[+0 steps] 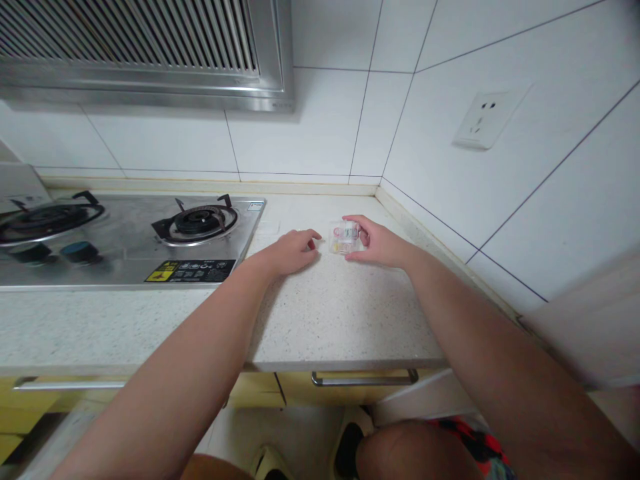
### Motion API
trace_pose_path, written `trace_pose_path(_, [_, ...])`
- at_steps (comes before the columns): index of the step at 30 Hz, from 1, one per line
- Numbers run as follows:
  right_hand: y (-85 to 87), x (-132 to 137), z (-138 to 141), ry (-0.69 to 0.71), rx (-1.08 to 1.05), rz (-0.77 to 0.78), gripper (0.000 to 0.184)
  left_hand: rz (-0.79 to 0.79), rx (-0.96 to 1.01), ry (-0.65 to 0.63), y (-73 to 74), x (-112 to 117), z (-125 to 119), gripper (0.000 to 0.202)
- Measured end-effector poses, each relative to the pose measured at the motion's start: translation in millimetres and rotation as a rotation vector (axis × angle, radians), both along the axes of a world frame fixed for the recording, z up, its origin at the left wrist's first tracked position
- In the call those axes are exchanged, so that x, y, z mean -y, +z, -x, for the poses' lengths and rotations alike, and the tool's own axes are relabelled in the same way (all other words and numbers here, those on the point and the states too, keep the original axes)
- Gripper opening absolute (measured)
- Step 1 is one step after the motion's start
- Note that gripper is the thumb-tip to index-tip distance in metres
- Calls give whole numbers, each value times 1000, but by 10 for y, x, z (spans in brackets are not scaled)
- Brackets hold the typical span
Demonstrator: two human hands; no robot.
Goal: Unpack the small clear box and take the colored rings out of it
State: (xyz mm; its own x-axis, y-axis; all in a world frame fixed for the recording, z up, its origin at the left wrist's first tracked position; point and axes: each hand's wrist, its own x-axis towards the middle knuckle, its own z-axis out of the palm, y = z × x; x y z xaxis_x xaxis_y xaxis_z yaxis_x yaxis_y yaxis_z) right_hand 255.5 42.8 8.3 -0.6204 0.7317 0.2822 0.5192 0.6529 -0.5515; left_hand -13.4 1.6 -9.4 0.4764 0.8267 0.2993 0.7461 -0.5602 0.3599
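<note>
Clear plastic, a small box point(344, 237) with pink and yellow bits inside, sits on the speckled counter point(340, 313) at twelve o'clock from me. My right hand point(383, 243) holds it at its three o'clock side, fingers curled around it. My left hand point(293, 251) rests palm-down just beside it at nine o'clock, fingers loosely bent, holding nothing. I see the gas stove point(125, 237) further out at nine o'clock.

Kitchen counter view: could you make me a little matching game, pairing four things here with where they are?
Things:
1. small clear box
2. left hand
3. wall socket
4. gas stove

Places:
A. on the tiled wall at the right
B. set into the counter at the left
C. held at its right side by the right hand
D. resting palm down on the counter, just left of the box

Pairs: 1-C, 2-D, 3-A, 4-B
</note>
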Motion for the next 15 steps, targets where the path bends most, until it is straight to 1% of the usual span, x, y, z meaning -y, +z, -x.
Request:
trace_pose_path(4, [4,14,9,38,31,65,86,-13,20,2,14,6,-7,45])
trace_pose_path(8, [16,12,3,96,61,103,85,-36,65,15,62,17,-33,40])
trace_pose_path(12, [7,-15,-21,102,139,41,84,-74,157,20,131,48,-61,32])
trace_pose_path(15, [-7,-30,-30,103,192,14,86,-136,181,-20,166,70,-69,27])
